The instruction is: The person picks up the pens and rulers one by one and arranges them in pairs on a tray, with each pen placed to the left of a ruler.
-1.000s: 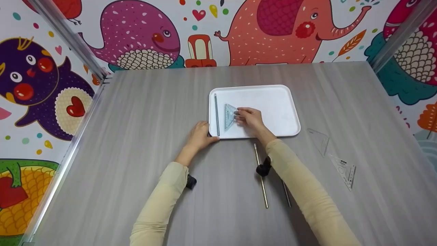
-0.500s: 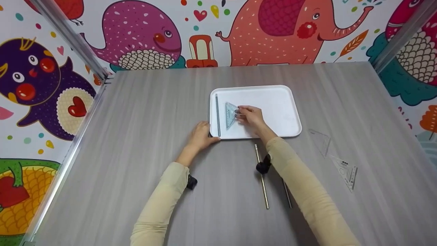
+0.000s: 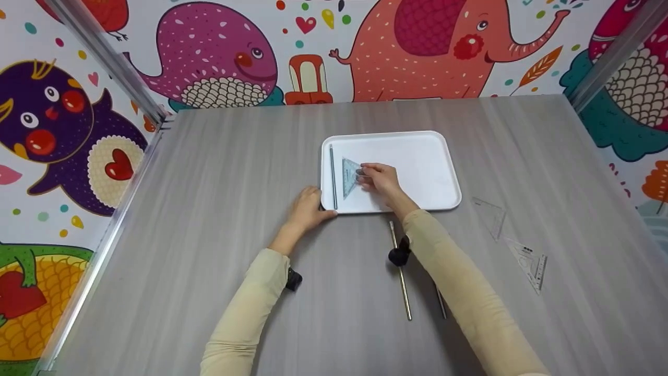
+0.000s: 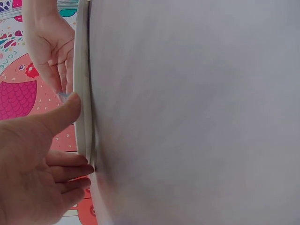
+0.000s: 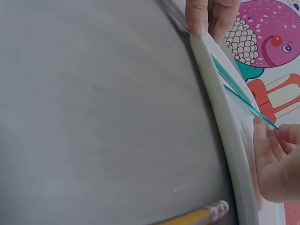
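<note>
In the head view my right hand (image 3: 382, 180) pinches the right corner of a see-through blue set square (image 3: 348, 177) over the left part of a white tray (image 3: 422, 169). The right wrist view shows its teal edge (image 5: 251, 107) slanting up from the tray to my thumb and fingers. Left of the set square, a slim blue-grey pencil (image 3: 333, 177) lies lengthwise in the tray. My left hand (image 3: 305, 209) holds the tray's near left corner, thumb along the front rim and fingers at the side, as the left wrist view also shows.
On the grey table, a gold pencil (image 3: 404, 297) lies before the tray, beside a dark pencil (image 3: 442, 303) partly hidden under my right sleeve. Two clear set squares (image 3: 493, 216) lie to the right. Printed walls (image 3: 219, 57) border the table.
My right hand and the blue set square have shifted slightly left, closer to the blue-grey pencil. The left hand keeps its hold on the tray corner.
</note>
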`<state>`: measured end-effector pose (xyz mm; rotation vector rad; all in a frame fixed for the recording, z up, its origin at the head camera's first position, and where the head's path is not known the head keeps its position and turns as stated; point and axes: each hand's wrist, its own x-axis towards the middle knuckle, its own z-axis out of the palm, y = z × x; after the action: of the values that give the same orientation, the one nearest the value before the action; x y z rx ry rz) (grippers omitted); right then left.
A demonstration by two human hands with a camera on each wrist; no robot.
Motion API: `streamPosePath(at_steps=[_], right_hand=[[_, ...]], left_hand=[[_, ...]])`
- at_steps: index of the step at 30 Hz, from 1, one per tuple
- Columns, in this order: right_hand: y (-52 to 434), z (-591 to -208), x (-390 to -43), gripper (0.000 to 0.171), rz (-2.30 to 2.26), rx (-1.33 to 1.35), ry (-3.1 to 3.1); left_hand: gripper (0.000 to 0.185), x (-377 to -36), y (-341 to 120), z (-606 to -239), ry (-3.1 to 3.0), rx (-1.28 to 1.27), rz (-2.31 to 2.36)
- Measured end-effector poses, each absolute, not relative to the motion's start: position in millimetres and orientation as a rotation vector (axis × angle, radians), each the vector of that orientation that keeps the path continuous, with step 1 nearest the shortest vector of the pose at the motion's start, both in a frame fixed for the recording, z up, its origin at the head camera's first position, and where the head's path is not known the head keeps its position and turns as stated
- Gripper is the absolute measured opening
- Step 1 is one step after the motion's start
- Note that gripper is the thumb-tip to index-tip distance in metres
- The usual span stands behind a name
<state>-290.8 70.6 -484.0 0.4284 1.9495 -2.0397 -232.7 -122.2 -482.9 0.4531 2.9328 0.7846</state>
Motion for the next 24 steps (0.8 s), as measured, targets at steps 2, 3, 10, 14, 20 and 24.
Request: streamPosePath(at_steps=[2,3,10,14,20,24], right_hand=[[69,-484,-291,0.03,-2.035,0.419,1.951],[69,-484,-290,0.03,-2.032,0.416,1.956],[66,-486,-290,0.032,-1.936,0.3,2.187],[67,-485,-288,0.031,-1.693,0.124,2.57],[72,-478,-284,0.04,-1.094,-0.147,3.087],[78,-476,-278,0.059,-0.83,-0.349,3.165]], left_hand=[[0.053,-233,-122,-483,2.931,0.459,0.787],[0.054,-233,-122,-483,2.93,0.461,0.791],[0.055,-233,-122,-483,2.933,0.45,0.791],[0.058,-233,-122,-483,2.923,0.433,0.772],[0.055,-233,-122,-483,2.903,0.41,0.812],[0.053,-233,-122,-482,2.916,0.415,0.797]])
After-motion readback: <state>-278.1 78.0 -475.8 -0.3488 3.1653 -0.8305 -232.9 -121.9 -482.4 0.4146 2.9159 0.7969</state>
